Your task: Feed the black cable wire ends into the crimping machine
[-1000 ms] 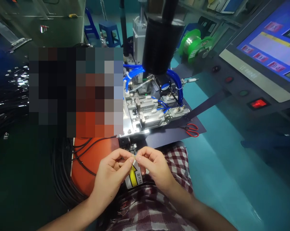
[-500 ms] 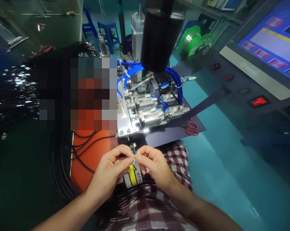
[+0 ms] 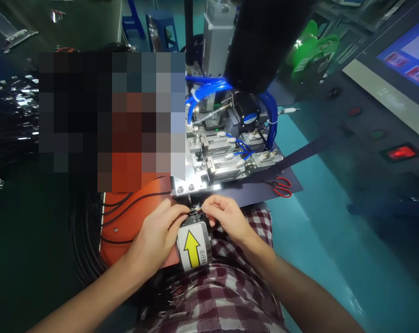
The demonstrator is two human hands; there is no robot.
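My left hand (image 3: 162, 229) is closed in a pinch, its fingertips at the left end of a small shiny metal piece (image 3: 196, 209). From the other side my right hand (image 3: 226, 217) pinches at the right end of that piece, where thin wire ends seem to show. The piece is too small to identify, and it lies over the dark fixture (image 3: 194, 217) at the machine's front edge. Just below the fingers is a white plate with a yellow arrow (image 3: 192, 252). Behind the hands stands the machine (image 3: 226, 164) with metal slides and blue air tubes (image 3: 212, 85).
Red-handled scissors (image 3: 282, 187) lie on the dark base plate to the right. Black cables (image 3: 80, 245) run over the orange surface (image 3: 146, 217) on the left. A control panel (image 3: 386, 101) stands at right, and a black cylinder (image 3: 261, 51) hangs above the machine. Part of the view is pixelated.
Both hands have moved forward and slightly up, from above the arrow plate to the fixture. The fingertips have come a little apart, and the view has shifted.
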